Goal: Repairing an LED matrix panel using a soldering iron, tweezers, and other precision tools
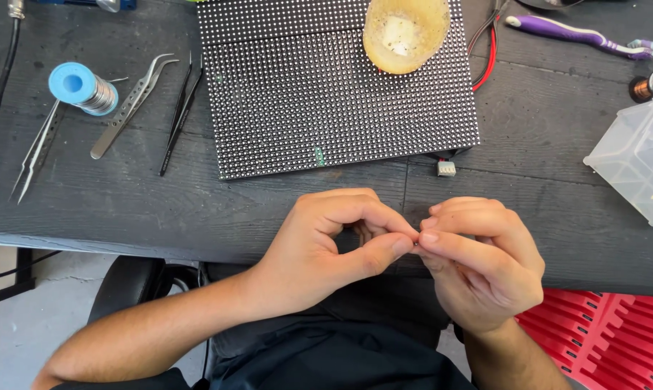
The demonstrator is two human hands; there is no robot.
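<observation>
Both hands, left hand point(326, 242) and right hand point(482, 263), pinched something too small to identify; beyond the grip, the LED matrix panel point(341, 101) lay untouched.

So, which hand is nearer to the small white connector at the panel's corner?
Right. The right hand lies just below the white connector; the left hand lies below it too, farther to the left.

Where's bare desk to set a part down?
Free: dark desk between the dotted panel and clear plastic box; also the front strip below the tweezers. Crowded: upper left, around the solder spool.
</observation>
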